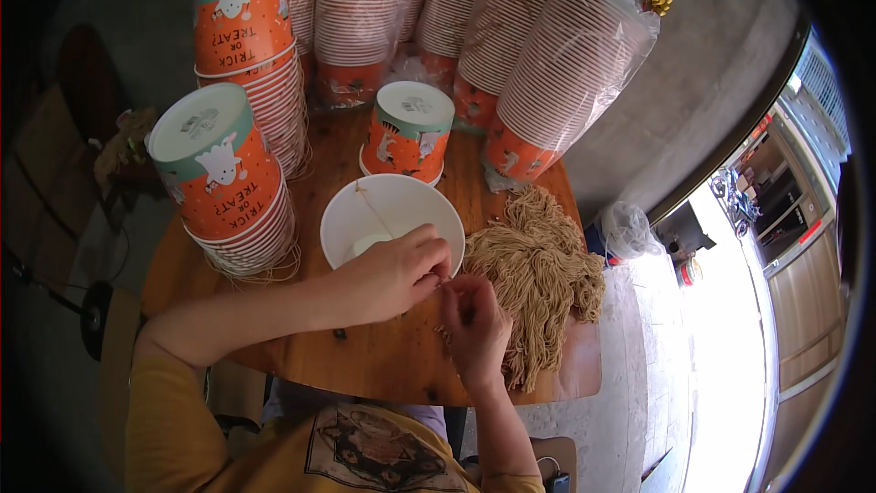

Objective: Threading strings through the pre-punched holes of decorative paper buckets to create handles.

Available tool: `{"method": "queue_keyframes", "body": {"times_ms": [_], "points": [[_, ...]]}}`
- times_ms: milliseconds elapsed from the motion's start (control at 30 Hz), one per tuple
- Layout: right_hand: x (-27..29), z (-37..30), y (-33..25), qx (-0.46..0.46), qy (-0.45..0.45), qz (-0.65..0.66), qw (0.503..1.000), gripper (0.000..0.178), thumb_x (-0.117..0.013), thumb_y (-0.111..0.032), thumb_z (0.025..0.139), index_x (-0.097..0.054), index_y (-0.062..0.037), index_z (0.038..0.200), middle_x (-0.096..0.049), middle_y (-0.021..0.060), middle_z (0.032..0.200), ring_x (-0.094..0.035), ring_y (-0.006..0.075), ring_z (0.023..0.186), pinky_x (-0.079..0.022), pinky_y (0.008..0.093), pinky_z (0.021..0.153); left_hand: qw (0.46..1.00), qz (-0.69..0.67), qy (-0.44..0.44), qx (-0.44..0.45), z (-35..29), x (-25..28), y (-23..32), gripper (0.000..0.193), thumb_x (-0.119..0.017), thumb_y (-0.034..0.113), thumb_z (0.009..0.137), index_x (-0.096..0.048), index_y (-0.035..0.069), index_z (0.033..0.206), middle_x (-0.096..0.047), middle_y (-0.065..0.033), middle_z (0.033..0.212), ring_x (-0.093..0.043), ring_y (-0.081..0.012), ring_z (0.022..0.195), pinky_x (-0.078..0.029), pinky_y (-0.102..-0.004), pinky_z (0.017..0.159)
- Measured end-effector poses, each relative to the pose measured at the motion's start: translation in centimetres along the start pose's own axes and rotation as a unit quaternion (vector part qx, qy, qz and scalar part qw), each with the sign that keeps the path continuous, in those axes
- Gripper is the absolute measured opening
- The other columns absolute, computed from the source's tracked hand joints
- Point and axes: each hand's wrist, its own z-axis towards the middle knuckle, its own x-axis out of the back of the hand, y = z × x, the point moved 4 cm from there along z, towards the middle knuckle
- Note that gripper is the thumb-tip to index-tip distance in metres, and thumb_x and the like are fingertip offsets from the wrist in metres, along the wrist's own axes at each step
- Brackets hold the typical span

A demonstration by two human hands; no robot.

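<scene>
In front of me on the table, a paper bucket (342,228) has its white inside facing up. A thin tan cord (372,208) runs from its far rim down across the inside toward my hands. My left hand (388,283) reaches over the bucket's near rim, with fingers pinched together at its right side. Close by, my right hand (479,324) is also pinched, its fingertips almost touching the left ones. The cord's end between the fingers is too small to make out clearly. Beside my right hand lies a big bundle of tan cords (529,283).
Upside-down orange buckets with cord handles form a near-left stack (224,183) and a taller stack (246,55) behind it. One more upturned bucket (408,132) stands beyond the white one. Plastic-wrapped bucket stacks (566,64) line the back of the wooden table (365,356).
</scene>
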Motion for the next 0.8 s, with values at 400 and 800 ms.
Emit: {"method": "queue_keyframes", "body": {"times_ms": [400, 800], "points": [[-0.7, -0.6, -0.7, 0.12, 0.08, -0.05, 0.988, 0.014, -0.071, -0.003, 0.081, -0.061, -0.0059, 0.09, -0.058, 0.0029, 0.063, -0.056, 0.0135, 0.051, -0.045, 0.0269, 0.05, 0.996, -0.057, 0.035, 0.052, -0.5, 0.1, 0.1, 0.01, -0.058, 0.002, 0.083, -0.05, 0.001, 0.089, -0.06, -0.0114, 0.086, -0.061, -0.0279, 0.077, -0.047, -0.0371, 0.066], [-1.2, -0.9, 1.3, -0.104, 0.023, 0.162, 0.981, 0.011, -0.064, -0.011, 0.091, -0.058, -0.0028, 0.096, -0.06, 0.0009, 0.074, -0.054, 0.0043, 0.058, -0.044, 0.0231, 0.051, 0.986, -0.16, 0.012, 0.042, -0.1, 0.1, 0.1, 0.026, -0.058, -0.003, 0.084, -0.044, 0.005, 0.105, -0.057, -0.0039, 0.086, -0.057, -0.0146, 0.076, -0.048, -0.0293, 0.07]]}}
